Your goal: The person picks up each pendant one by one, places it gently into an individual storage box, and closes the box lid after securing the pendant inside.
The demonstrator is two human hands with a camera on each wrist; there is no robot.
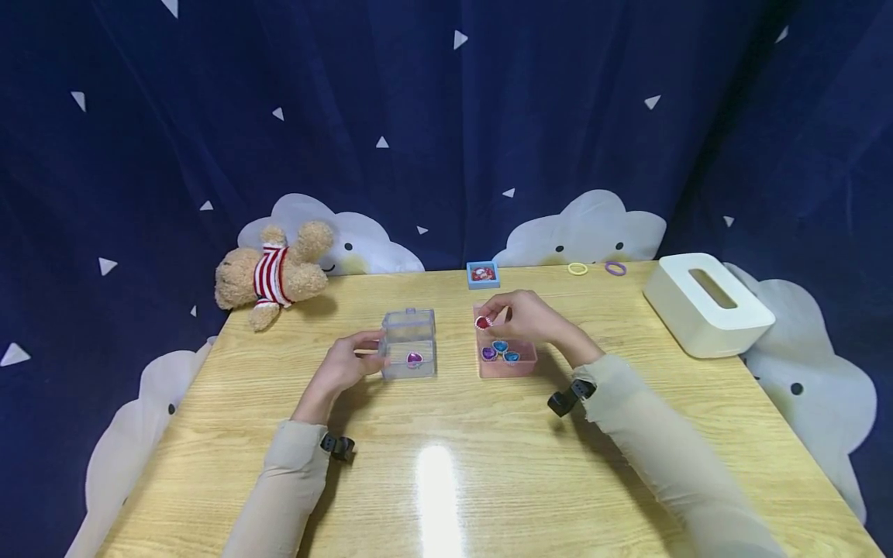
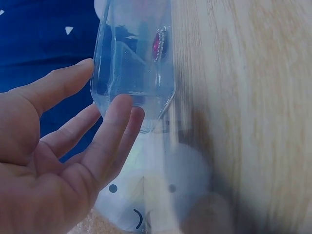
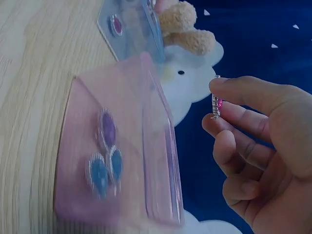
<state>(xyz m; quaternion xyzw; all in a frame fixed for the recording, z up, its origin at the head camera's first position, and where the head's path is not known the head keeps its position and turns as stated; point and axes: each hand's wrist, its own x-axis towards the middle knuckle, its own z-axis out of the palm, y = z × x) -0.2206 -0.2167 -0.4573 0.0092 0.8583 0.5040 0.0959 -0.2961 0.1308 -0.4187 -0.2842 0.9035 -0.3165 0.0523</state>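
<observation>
My right hand (image 1: 525, 316) pinches a red heart-shaped gem (image 1: 484, 322) with a silvery beaded edge between thumb and fingertips, above the pink see-through box (image 1: 507, 370). A purple gem (image 1: 489, 353) and two blue gems, one nearer the front (image 1: 512, 357), lie inside that box. To its left stands a clear box (image 1: 408, 372) with its lid up, holding one magenta-purple gem (image 1: 415, 359). Fairly straight fingers of my left hand (image 1: 346, 362) rest at the clear box's left side. The left wrist view shows its fingertips (image 2: 123, 103) against the box wall.
Behind the boxes lies a small blue-framed square (image 1: 483, 274). A teddy bear (image 1: 272, 273) lies at the back left. A yellow ring (image 1: 577, 269), a purple ring (image 1: 615, 268) and a white tissue box (image 1: 711, 310) are at the back right.
</observation>
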